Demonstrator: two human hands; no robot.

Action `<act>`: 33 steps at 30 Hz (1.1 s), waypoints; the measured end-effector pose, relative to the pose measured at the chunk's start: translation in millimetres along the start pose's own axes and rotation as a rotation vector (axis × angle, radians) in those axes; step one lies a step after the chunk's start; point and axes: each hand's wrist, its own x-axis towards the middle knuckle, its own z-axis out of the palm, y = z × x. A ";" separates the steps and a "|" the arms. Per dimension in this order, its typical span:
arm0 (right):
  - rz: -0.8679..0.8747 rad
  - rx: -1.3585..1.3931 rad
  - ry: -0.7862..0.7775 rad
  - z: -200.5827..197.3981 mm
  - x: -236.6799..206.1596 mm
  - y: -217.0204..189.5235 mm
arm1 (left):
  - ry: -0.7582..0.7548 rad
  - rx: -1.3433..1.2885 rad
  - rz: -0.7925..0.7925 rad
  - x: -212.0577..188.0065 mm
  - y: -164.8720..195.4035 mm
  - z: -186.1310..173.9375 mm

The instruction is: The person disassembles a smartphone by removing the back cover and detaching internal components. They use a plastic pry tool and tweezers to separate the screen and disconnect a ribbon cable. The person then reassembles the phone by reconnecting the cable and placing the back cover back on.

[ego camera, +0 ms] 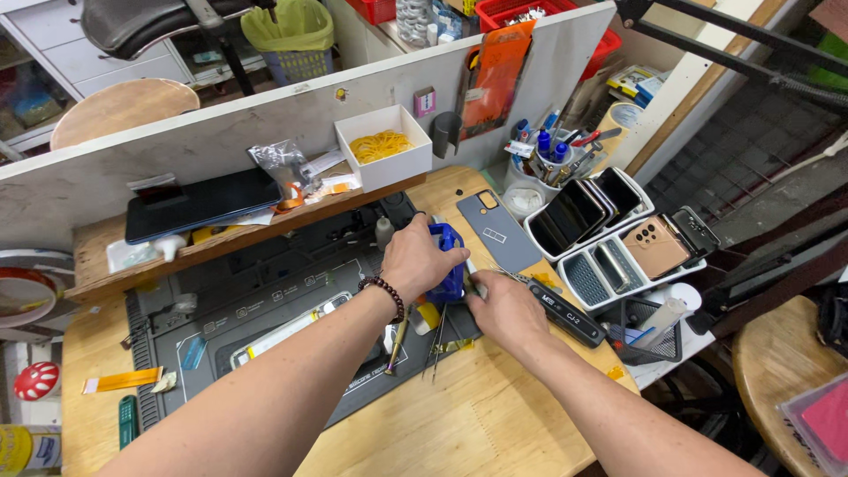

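Upright under the left hand [422,256] stands a blue tool [449,265], right hand [503,309] beside.

A phone repair workshop is showing itself here: a dark repair mat [265,291] is covering the wooden bench [477,424], handsets are standing in white trays [609,265], and tools are crowding a cup [539,172].

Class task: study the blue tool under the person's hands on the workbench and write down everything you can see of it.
The blue tool looks like moulded plastic, bright blue, chunky and rounded, perhaps a clamp or holder; its exact kind cannot be told. It stands on the dark work mat near the bench's middle. The left hand covers its top and left side, gripping it, so most of it is hidden. The right hand lies just to its right, fingertips close to its base.
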 end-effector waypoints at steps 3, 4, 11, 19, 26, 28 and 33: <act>0.012 -0.082 0.062 -5.9 8.1 8.6 | -0.006 0.012 0.006 8.9 8.9 13.3; 0.016 -0.057 0.054 -6.1 12.3 11.8 | -0.029 0.024 -0.021 12.4 11.4 17.0; -0.025 -0.023 0.153 3.6 35.5 46.1 | -0.030 0.110 -0.012 27.6 27.2 44.4; -0.052 -0.038 0.158 10.9 40.0 55.7 | -0.023 0.140 0.092 30.8 30.2 48.0; -0.055 0.001 0.162 -0.1 34.1 45.5 | -0.030 0.119 0.043 18.1 27.6 17.3; -0.008 0.106 0.150 1.8 30.1 39.9 | -0.023 0.099 0.103 10.5 10.9 5.2; 0.361 0.770 0.037 22.9 30.5 5.5 | -0.039 -0.011 0.164 0.5 -37.9 -3.3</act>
